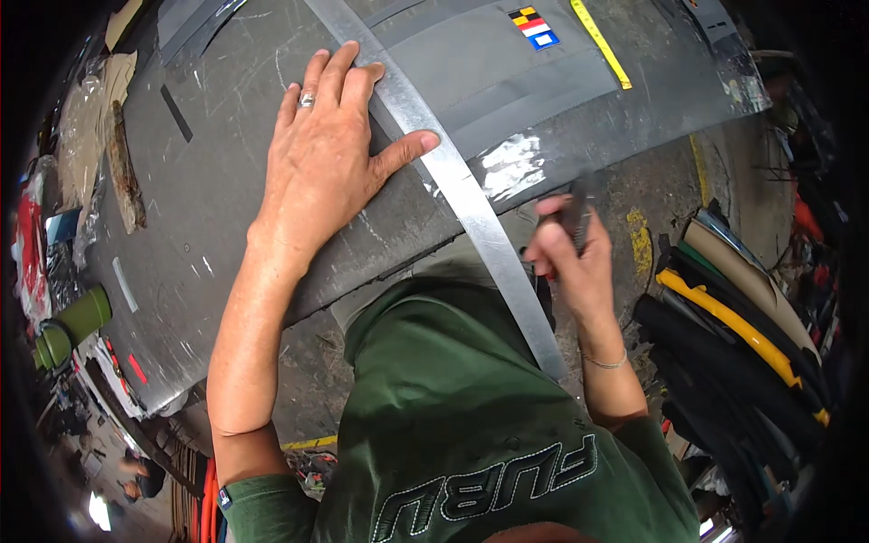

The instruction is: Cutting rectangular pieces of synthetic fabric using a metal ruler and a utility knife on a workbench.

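Note:
A long metal straightedge [489,231] lies slantwise across the dark worktable [226,118], its near end jutting past the table edge in front of my green shirt. My left hand [321,172] lies flat with fingers stretched out, its thumb on the metal and its index fingertip at the strip's left side. Beneath the straightedge, to its right, is grey sheet material [471,72] with darker bands. Off the table's near edge, my right hand [577,262] is closed around a dark, slim tool [577,213] that looks like a utility knife; motion blurs it.
A patch with coloured flags [534,28] and a yellow tape measure [602,45] lie at the far right. Leftward are a wooden stick [125,167], clear plastic wrapping [80,149] and a green roll [84,314]. Fabric rolls [733,317] lean beside me on the right.

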